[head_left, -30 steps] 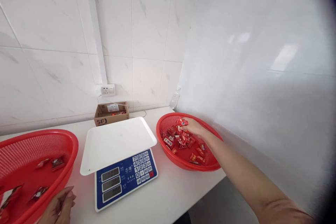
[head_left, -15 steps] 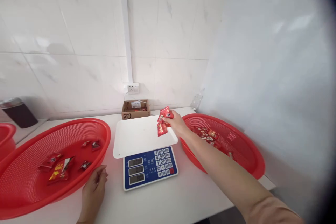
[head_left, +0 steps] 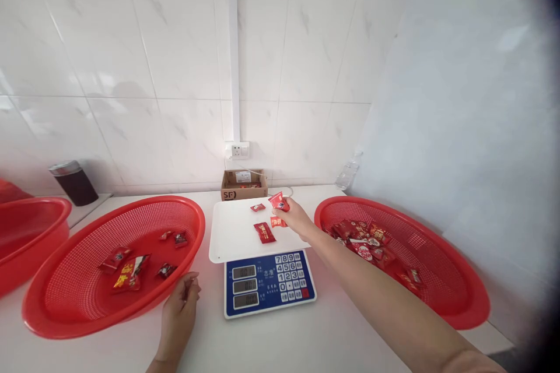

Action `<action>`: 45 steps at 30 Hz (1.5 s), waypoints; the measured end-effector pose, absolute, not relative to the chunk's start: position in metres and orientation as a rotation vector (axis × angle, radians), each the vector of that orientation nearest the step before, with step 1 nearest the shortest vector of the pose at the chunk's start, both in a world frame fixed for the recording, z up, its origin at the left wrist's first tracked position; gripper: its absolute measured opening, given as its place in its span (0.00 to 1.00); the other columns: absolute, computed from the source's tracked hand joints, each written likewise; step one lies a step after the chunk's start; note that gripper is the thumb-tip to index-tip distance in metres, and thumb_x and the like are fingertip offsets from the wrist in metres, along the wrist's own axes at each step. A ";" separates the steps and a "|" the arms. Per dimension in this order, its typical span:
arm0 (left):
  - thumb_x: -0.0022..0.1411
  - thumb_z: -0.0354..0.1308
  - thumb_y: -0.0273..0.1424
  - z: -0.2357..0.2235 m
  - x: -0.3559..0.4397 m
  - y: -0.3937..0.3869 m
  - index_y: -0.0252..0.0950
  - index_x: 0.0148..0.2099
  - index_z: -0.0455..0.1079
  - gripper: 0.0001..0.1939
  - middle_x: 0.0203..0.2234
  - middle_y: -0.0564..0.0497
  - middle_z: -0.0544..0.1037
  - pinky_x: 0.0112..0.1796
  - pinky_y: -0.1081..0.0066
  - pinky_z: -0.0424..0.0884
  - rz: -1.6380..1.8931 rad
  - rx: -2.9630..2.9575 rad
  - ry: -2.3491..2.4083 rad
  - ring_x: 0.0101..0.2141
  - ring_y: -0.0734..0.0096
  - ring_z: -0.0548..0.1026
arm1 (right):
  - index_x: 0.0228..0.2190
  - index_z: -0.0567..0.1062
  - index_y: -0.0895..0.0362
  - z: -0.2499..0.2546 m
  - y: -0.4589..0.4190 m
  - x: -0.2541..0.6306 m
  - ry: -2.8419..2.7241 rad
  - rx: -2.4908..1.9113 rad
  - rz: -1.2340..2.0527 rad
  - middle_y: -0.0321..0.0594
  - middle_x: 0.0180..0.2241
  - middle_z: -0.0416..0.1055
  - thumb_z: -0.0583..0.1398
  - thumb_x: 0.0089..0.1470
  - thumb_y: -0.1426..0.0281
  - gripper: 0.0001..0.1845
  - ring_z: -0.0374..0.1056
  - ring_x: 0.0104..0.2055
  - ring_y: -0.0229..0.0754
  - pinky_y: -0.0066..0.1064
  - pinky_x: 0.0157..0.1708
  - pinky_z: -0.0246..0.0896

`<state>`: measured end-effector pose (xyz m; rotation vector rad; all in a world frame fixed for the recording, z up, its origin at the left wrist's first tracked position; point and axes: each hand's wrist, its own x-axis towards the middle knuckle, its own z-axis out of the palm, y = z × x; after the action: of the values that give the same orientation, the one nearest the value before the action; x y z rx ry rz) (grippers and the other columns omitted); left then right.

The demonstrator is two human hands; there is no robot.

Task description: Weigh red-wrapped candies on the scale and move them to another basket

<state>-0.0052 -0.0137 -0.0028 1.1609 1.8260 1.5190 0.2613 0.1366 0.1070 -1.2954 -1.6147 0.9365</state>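
Note:
My right hand (head_left: 294, 215) reaches over the white pan of the scale (head_left: 236, 230) and pinches a red candy packet (head_left: 279, 202). Three other red packets lie on the pan, the largest (head_left: 265, 232) near its middle. The scale's blue keypad panel (head_left: 268, 282) faces me. My left hand (head_left: 181, 306) rests on the counter with fingers loosely curled, holding nothing, beside the rim of the left red basket (head_left: 87, 309), which has several packets in it. The right red basket (head_left: 459, 303) holds a heap of red packets (head_left: 363, 239).
A small cardboard box (head_left: 243, 185) stands against the tiled wall under a wall socket (head_left: 240, 151). Another red basket (head_left: 30, 233) shows at the far left, a dark container (head_left: 73, 182) behind it. A clear bottle (head_left: 349, 172) stands in the corner by a white panel.
My right hand carried packets from the right basket to the scale pan and dropped some there. The view swung left. My left hand stayed by the left basket.

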 end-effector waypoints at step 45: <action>0.43 0.53 0.50 -0.009 -0.009 -0.012 0.38 0.37 0.67 0.24 0.27 0.51 0.74 0.34 0.65 0.71 1.396 1.143 1.893 0.29 0.65 0.73 | 0.56 0.60 0.56 0.123 0.134 0.363 -2.070 -1.547 0.399 0.43 0.58 0.57 0.47 0.57 0.57 0.28 0.51 0.60 0.44 0.37 0.58 0.45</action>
<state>-0.0088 -0.0121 -0.0091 1.1434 1.8926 1.3962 0.3633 0.1337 0.1232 -1.5469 -2.0701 0.3987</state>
